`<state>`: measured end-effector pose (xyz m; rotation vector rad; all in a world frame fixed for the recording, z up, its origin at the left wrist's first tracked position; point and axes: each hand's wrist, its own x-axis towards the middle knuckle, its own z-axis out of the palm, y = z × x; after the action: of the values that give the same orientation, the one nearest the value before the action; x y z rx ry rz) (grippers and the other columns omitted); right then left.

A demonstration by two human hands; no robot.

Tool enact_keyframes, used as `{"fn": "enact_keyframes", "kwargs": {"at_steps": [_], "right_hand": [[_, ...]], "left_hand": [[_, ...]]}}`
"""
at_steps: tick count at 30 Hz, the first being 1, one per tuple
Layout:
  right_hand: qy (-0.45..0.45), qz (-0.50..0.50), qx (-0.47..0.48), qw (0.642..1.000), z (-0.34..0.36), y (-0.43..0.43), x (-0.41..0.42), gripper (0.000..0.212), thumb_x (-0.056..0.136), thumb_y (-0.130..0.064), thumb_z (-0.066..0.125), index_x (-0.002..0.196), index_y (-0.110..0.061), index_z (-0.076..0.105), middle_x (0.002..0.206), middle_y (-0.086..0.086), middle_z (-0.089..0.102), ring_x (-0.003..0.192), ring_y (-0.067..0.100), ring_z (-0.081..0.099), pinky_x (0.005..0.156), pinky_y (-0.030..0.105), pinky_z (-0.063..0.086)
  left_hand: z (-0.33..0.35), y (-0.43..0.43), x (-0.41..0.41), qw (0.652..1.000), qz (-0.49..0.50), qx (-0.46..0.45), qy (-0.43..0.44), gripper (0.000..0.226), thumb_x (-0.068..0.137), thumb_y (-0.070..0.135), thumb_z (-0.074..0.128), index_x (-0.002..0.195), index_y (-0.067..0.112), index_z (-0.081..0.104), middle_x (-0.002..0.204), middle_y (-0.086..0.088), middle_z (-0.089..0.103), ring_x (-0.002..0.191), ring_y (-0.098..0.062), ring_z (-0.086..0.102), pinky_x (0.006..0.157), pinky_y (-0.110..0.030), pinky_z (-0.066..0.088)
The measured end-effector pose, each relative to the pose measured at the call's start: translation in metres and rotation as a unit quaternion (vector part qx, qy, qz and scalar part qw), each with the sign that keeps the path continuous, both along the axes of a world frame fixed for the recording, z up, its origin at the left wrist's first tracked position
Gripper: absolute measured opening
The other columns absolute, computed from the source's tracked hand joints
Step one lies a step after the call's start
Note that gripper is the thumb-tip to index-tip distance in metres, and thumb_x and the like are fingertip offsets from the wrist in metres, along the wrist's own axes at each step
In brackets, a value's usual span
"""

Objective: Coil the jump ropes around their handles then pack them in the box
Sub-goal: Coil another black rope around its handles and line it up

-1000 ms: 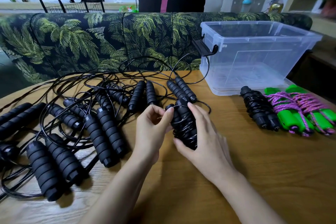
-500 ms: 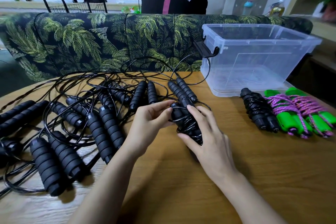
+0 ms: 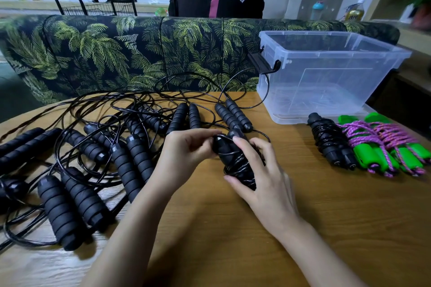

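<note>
While the wooden desk (image 3: pixel 326 228) is strewn with loose black ropes (image 3: pixel 98 154), the clear plastic box (image 3: pixel 326 72) stands bare at its far right corner. Three coiled sets lie just before it: one black (image 3: pixel 331 144), two green-handled with purple cord (image 3: pixel 391 147). At centre, the right hand (image 3: pixel 263 177) clasps a ribbed foam-handled bundle (image 3: pixel 238 163) while the left hand (image 3: pixel 186 154) pinches the cord at its top. Slick, springy cord could unwind if that pinch slackens before tucking.
</note>
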<state>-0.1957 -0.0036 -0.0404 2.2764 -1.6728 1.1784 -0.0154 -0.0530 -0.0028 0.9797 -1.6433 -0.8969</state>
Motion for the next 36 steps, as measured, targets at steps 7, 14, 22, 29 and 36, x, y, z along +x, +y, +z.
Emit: {"fn": "enact_keyframes", "kwargs": {"at_steps": [7,14,22,29,36], "right_hand": [[0.010,0.026,-0.012,1.000,0.002,0.002,-0.001,0.075,0.081,-0.056,0.057,0.149,-0.042,0.028,0.133,-0.004,0.043,0.095,0.015,0.065,0.054,0.030,0.056],[0.008,0.054,-0.031,0.998,0.004,0.002,-0.001,0.075,0.078,-0.056,0.062,0.146,-0.041,0.034,0.128,-0.003,0.046,0.086,0.014,0.065,0.052,0.026,0.055],[0.002,0.064,-0.044,0.997,0.002,0.002,-0.001,0.077,0.077,-0.054,0.066,0.145,-0.046,0.032,0.127,-0.004,0.045,0.079,0.014,0.066,0.052,0.033,0.059],[-0.039,0.063,-0.039,0.996,-0.002,-0.002,-0.005,0.068,0.075,-0.050,0.067,0.138,-0.046,0.042,0.126,-0.005,0.047,0.080,0.011,0.063,0.052,0.034,0.058],[-0.147,0.037,-0.046,0.987,-0.009,-0.009,-0.007,0.061,0.075,-0.048,0.068,0.132,-0.040,0.049,0.126,-0.008,0.050,0.101,0.006,0.058,0.074,0.030,0.057]], "left_hand": [[0.008,0.000,0.010,0.978,-0.064,0.165,0.112,0.022,0.089,-0.001,0.059,0.107,0.006,0.071,0.094,-0.012,0.076,0.084,-0.020,0.073,0.072,-0.026,0.061],[0.010,-0.001,0.014,0.959,-0.076,0.239,0.133,0.016,0.086,0.002,0.061,0.095,0.004,0.074,0.087,-0.014,0.076,0.071,-0.017,0.072,0.062,-0.020,0.058],[0.007,-0.001,0.009,0.940,-0.109,0.284,0.155,0.044,0.092,-0.013,0.047,0.079,0.013,0.080,0.085,-0.008,0.075,0.076,-0.014,0.072,0.067,-0.023,0.059],[-0.003,-0.003,-0.002,0.931,-0.096,0.309,0.170,0.035,0.092,-0.008,0.047,0.082,0.009,0.075,0.080,-0.005,0.073,0.072,-0.008,0.070,0.075,-0.023,0.060],[-0.011,0.002,-0.020,0.941,-0.094,0.265,0.187,0.030,0.096,0.001,0.047,0.093,0.009,0.076,0.102,-0.011,0.073,0.099,-0.020,0.066,0.083,-0.030,0.057]]}}
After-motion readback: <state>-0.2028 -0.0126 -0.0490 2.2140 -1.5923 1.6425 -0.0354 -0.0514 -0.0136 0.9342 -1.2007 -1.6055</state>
